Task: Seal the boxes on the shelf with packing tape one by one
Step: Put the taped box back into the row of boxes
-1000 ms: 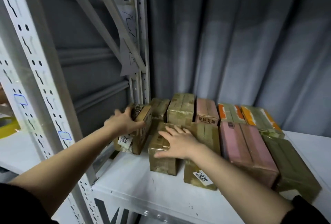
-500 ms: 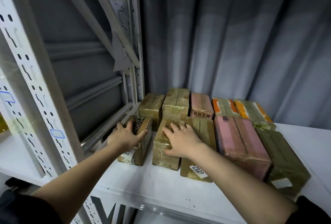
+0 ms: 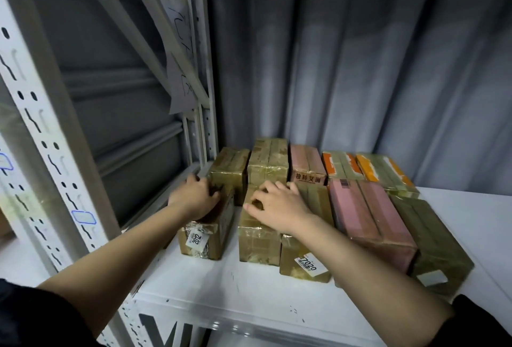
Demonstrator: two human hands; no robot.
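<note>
Both hands are on boxes at the left of the white shelf board point(image 3: 194, 285). Left hand point(image 3: 194, 197), in the left-centre of the frame, lies over the top of a brown cardboard box wrapped in glossy tape, with a white "2012" label point(image 3: 205, 238) on its near end; its fingers curl down over the far end of the box, gripping it. Right hand point(image 3: 278, 208), at frame centre, rests on the top of a second tape-wrapped brown box point(image 3: 259, 238) just right of the first, fingers bent and spread, fingertips pressing the top; the wrist crosses a third brown box bearing a white "7020" label point(image 3: 304, 263). The 2 handled boxes stand close but apart, with a strip of shelf between them.

To the right lie 1 long pink box point(image 3: 371, 216) and 1 olive-brown box point(image 3: 435, 246), all shiny with tape. Behind them, along the back, stands a row of 5 boxes: 2 brown, 1 pink with printed characters, 2 green-and-orange. A white perforated steel upright point(image 3: 41, 136) runs down the left of the frame, and a grey pleated curtain point(image 3: 360, 55) fills the upper right.
</note>
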